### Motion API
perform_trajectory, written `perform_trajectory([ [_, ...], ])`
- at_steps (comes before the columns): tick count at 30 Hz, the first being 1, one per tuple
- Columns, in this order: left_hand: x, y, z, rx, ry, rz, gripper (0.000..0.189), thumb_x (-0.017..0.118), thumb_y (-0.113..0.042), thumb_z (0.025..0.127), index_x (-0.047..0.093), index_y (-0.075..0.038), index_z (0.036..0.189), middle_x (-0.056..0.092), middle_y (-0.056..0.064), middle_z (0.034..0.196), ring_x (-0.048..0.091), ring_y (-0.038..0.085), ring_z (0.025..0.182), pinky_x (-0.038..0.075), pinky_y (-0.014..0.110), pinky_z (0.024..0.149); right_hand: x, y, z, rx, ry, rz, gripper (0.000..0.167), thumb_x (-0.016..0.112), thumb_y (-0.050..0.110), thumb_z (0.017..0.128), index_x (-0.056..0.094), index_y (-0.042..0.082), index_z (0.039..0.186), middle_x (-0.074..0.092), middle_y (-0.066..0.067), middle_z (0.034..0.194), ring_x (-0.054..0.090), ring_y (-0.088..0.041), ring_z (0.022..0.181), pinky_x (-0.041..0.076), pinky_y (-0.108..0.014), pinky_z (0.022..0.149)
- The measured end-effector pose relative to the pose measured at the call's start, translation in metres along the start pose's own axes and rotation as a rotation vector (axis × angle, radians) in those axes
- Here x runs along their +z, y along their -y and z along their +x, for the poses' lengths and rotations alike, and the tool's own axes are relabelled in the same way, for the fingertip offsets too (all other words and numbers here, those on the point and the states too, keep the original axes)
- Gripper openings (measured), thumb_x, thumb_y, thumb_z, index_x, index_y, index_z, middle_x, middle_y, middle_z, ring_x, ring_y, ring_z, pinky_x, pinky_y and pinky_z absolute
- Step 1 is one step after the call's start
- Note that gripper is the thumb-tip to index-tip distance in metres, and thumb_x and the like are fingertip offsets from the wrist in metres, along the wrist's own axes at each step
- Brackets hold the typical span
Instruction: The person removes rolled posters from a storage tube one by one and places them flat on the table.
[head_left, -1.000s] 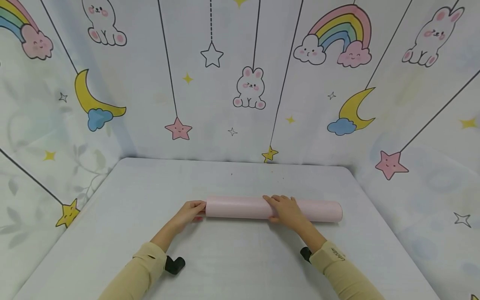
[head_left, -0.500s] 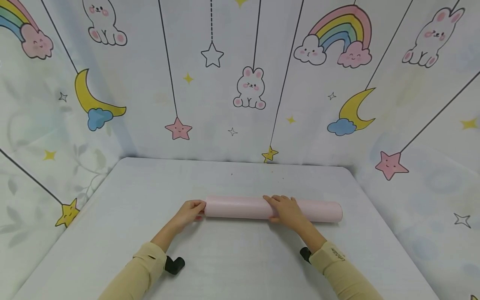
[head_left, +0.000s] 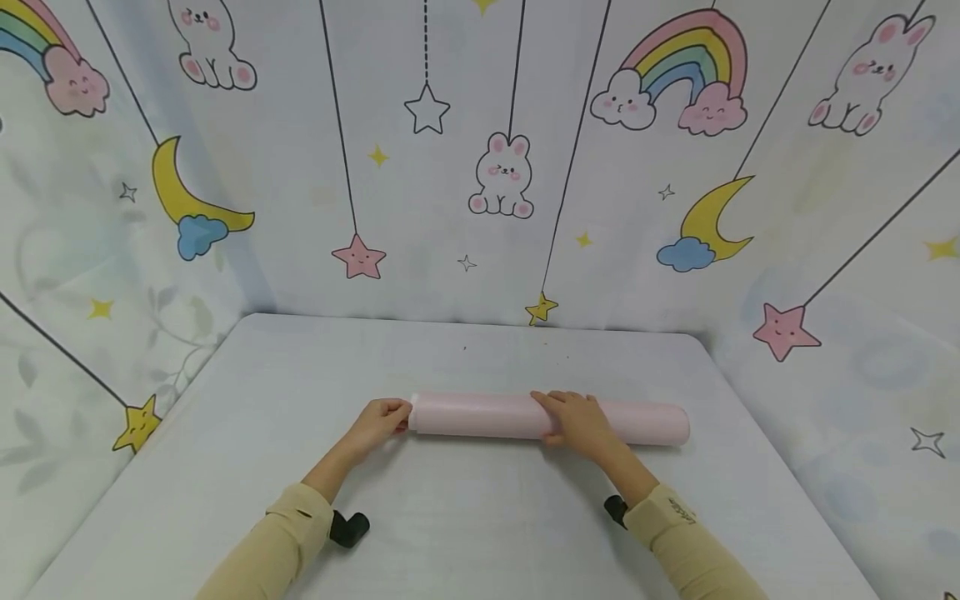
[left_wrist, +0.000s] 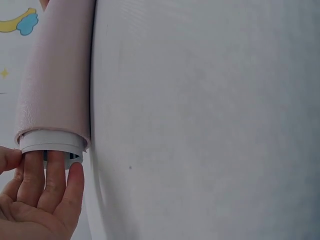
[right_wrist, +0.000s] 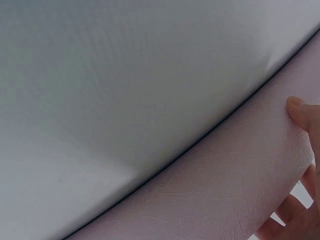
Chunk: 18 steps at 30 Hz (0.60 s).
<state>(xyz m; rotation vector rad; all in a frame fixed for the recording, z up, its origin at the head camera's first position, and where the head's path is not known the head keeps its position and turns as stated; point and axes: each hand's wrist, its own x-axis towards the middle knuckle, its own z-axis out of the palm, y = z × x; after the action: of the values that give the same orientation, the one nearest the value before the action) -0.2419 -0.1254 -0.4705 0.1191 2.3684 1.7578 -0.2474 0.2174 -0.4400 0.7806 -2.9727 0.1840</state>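
A long pink roll (head_left: 472, 415) lies crosswise on the white table. From its left end pokes a short white inner roll (left_wrist: 52, 139), with a bluish printed edge showing inside its opening in the left wrist view. My left hand (head_left: 375, 427) pinches that white end, thumb outside and some fingers reaching into the opening. Draped over the pink roll right of its middle, my right hand (head_left: 579, 423) grips it, thumb on the near side and fingers over the far side. Its thumb also shows against the creased pink surface (right_wrist: 215, 175) in the right wrist view.
The white table (head_left: 465, 517) runs back to a patterned cloth wall (head_left: 450, 200) with rainbows, moons and bunnies. Similar cloth hangs at both sides. A black wrist camera mount (head_left: 349, 528) juts from the left sleeve, another black mount (head_left: 616, 510) from the right.
The pink roll has slid slightly right with my right hand. At its left end a narrow band of the white inner roll has come into sight, held by my left hand.
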Motion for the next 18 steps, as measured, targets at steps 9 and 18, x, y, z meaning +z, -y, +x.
perform_trajectory([
  [9,0.0,0.002,0.002,-0.009,-0.018,0.019,0.032,0.047,-0.015,0.095,0.058,0.012,0.109,0.064,0.015,0.096,0.061,0.02,0.087,0.05,0.036,0.079,0.002,-0.008,-0.004,0.003,-0.022,0.007,0.068,0.079,0.029,0.07,0.051,0.014,0.131,0.057,-0.014,0.12,0.053,-0.035,0.108,0.036,-0.061,0.086],
  [18,-0.004,0.002,0.0,-0.014,-0.031,0.049,0.031,0.048,-0.015,0.095,0.058,0.011,0.109,0.064,0.013,0.091,0.061,0.019,0.083,0.051,0.035,0.076,0.001,-0.015,-0.009,-0.007,-0.052,0.02,0.069,0.08,0.028,0.068,0.052,0.013,0.13,0.058,-0.013,0.118,0.054,-0.033,0.106,0.039,-0.057,0.084],
])
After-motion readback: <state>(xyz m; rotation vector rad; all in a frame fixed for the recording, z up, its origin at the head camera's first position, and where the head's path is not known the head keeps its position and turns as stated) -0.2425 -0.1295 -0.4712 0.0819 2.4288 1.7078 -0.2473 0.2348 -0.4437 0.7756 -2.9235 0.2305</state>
